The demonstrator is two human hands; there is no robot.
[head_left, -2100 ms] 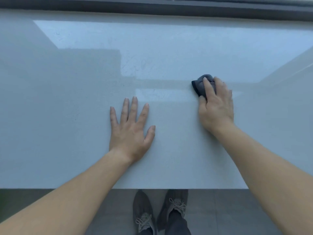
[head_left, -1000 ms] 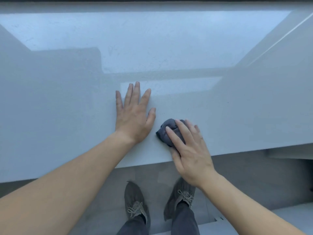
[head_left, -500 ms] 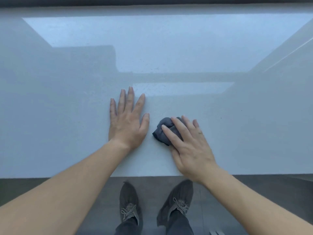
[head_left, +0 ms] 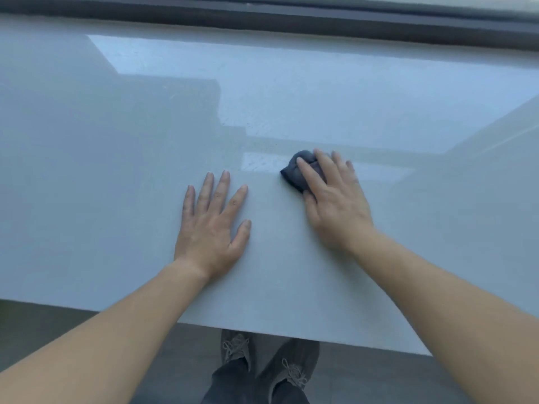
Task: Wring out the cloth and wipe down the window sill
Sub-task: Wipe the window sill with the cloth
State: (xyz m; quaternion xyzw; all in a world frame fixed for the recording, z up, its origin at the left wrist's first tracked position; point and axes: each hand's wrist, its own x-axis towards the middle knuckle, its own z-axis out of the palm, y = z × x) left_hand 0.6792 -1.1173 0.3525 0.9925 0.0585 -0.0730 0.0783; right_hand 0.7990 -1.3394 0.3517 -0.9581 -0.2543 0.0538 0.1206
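A wide, glossy pale grey window sill [head_left: 116, 170] fills the view. A small bunched dark grey cloth [head_left: 293, 170] lies on it, right of centre. My right hand [head_left: 335, 205] lies over the cloth with fairly straight fingers and presses it onto the sill, covering most of it. Only the cloth's left part shows beyond the fingers. My left hand [head_left: 211, 225] rests flat on the sill with its fingers spread, a hand's width to the left of the cloth and nearer the front edge. It holds nothing.
A dark window frame [head_left: 262, 16] runs along the back of the sill. The sill's front edge crosses the lower view, with dark floor [head_left: 73, 330] below it. My two grey shoes [head_left: 236, 348] stand on that floor.
My right hand has slid the cloth away from the front edge and from beside my left hand, toward the window and to the right. My left hand has stayed flat on the sill.
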